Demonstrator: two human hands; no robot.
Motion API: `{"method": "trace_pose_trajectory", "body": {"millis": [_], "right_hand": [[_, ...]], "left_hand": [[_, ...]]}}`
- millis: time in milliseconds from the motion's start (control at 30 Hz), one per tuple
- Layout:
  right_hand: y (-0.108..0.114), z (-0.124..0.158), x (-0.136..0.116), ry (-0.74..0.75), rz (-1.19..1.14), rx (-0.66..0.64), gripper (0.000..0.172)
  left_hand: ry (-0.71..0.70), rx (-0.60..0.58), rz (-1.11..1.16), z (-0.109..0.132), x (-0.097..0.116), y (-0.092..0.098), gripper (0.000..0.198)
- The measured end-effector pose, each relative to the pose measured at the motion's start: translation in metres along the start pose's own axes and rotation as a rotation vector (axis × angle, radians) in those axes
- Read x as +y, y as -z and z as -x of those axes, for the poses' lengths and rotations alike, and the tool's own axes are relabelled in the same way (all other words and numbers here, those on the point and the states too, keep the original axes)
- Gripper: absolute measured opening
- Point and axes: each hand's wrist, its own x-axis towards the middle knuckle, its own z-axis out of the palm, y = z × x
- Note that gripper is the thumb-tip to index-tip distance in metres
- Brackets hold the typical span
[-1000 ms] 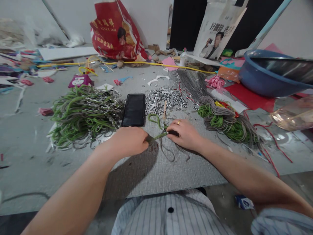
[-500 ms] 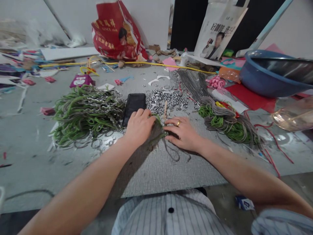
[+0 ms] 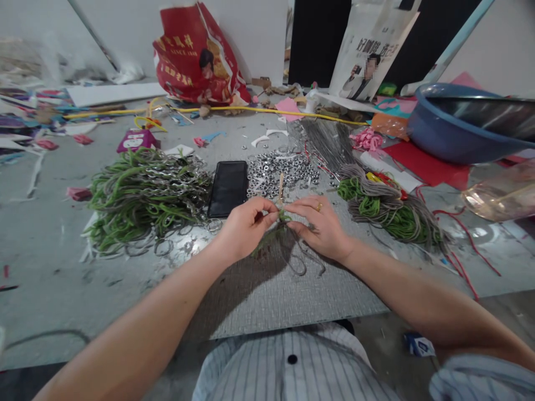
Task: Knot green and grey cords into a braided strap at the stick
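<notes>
My left hand pinches a green cord between thumb and index finger. Facing it, my right hand, with a ring on one finger, has its thumb and fingertips closed at the same cord. Grey cord trails in a loop on the table below my fingers. Just beyond the fingertips a thin wooden stick points away from me, partly hidden at its near end. Behind the hands lies a spread of small metal nuts. A black phone rests flat near my left hand.
At left lies a heap of green and grey cords with metal chains. Bundled cords and grey wires lie at right. A blue basin stands far right. A red bag and a yellow cable are at the back.
My left hand has come nearer to me and turned, now pinching the cord close to my right fingertips. My right fingers have drawn together at the cord. The view has shifted slightly.
</notes>
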Motion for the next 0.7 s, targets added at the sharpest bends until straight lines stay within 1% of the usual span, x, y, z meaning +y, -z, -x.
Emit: {"method": "trace_pose_trajectory", "body": {"millis": [100,267,333,400,500,600,700], "right_hand": [[-0.0001,0.0011,-0.0012,0.048,-0.012,0.05,0.028],[-0.0009,0.0004,-0.0004,0.127,-0.018,0.141,0.017],[-0.0006,-0.0006,-0.0006,0.132,-0.018,0.158,0.014],[-0.0003,-0.0015,-0.0011,0.128,-0.014,0.169,0.012],[0.0,-0.0026,-0.0021,0.105,0.021,0.146,0.017],[0.0002,-0.003,-0.0032,0.074,0.084,0.077,0.027],[0.0003,-0.0028,-0.0042,0.05,0.113,0.008,0.036]], "left_hand": [[0.074,-0.108,0.087,0.0022,0.0052,-0.0032,0.014],[0.199,-0.237,0.333,0.0036,0.0058,-0.0075,0.014],[0.228,-0.265,0.433,0.0035,0.0054,-0.0087,0.012],[0.232,-0.265,0.473,0.003,0.0052,-0.0094,0.012],[0.178,-0.208,0.379,0.0023,0.0051,-0.0095,0.011],[0.045,-0.129,0.19,0.0032,0.0047,-0.0097,0.009],[-0.066,-0.075,0.014,0.0056,0.0037,-0.0106,0.009]]}}
